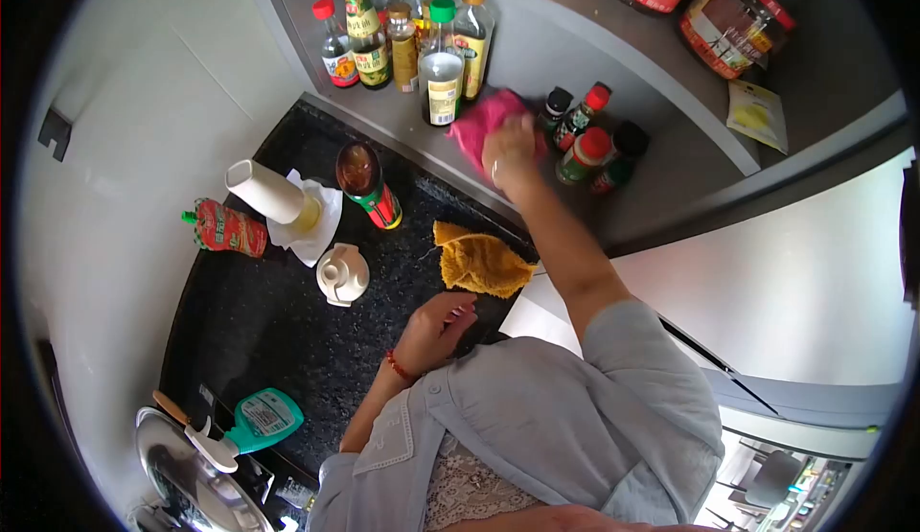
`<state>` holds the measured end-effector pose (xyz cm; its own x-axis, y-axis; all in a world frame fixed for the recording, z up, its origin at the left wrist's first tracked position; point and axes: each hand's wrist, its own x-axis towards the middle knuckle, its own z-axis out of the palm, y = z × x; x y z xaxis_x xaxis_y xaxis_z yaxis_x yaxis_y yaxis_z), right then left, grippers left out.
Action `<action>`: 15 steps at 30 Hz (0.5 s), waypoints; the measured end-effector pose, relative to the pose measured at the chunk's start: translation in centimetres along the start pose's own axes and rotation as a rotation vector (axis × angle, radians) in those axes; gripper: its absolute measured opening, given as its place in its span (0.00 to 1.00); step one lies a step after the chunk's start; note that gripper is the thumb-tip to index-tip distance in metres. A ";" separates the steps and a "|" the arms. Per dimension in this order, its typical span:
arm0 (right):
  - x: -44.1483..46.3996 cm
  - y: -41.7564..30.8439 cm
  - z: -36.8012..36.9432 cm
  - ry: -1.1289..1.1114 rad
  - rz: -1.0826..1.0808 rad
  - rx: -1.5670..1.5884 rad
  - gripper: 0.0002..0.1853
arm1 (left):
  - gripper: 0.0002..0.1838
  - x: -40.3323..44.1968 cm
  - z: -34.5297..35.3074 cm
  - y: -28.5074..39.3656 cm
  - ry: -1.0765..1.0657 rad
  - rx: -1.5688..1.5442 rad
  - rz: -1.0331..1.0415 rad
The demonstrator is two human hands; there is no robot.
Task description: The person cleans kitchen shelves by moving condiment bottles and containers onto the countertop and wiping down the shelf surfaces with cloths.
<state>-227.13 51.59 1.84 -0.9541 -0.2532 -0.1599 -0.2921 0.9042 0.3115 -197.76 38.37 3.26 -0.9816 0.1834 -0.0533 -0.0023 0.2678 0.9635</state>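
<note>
My right hand (513,149) reaches onto the lower shelf and presses a pink cloth (487,120) against it, the fingers closed over the fabric. Left of the cloth stands a green-capped bottle (442,77); to its right are several small spice jars, one of them a red-lidded jar (585,156). My left hand (436,331) hovers at the counter's near edge in front of my body, its fingers loosely curled and apart from the thumb, with nothing seen in it. A mustard-yellow cloth (482,262) lies crumpled on the counter just beyond it.
On the black counter (259,312) stand a dark sauce bottle (369,187), a white lidded container (342,275), a tilted white bottle (268,192) and a red squeeze pouch (230,227). A teal spray bottle (264,420) lies near the pan lid (192,474). An upper shelf (613,19) overhangs my right arm.
</note>
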 end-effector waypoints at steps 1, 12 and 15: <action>-3.0 -0.7 -0.2 -0.075 0.006 0.024 0.22 | 0.14 0.1 -0.2 0.2 -0.015 0.007 0.026; -1.1 1.0 0.6 0.661 0.161 0.946 0.16 | 0.12 0.2 -1.0 0.0 0.014 0.040 0.013; -2.3 5.0 -9.8 1.711 0.327 0.649 0.14 | 0.12 -0.1 -0.6 -0.7 -0.016 0.024 0.010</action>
<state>-227.07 53.31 12.94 -0.1010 0.2818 0.9542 -0.4320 0.8515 -0.2972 -197.82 37.57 2.71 -0.9784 0.2009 -0.0483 0.0119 0.2882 0.9575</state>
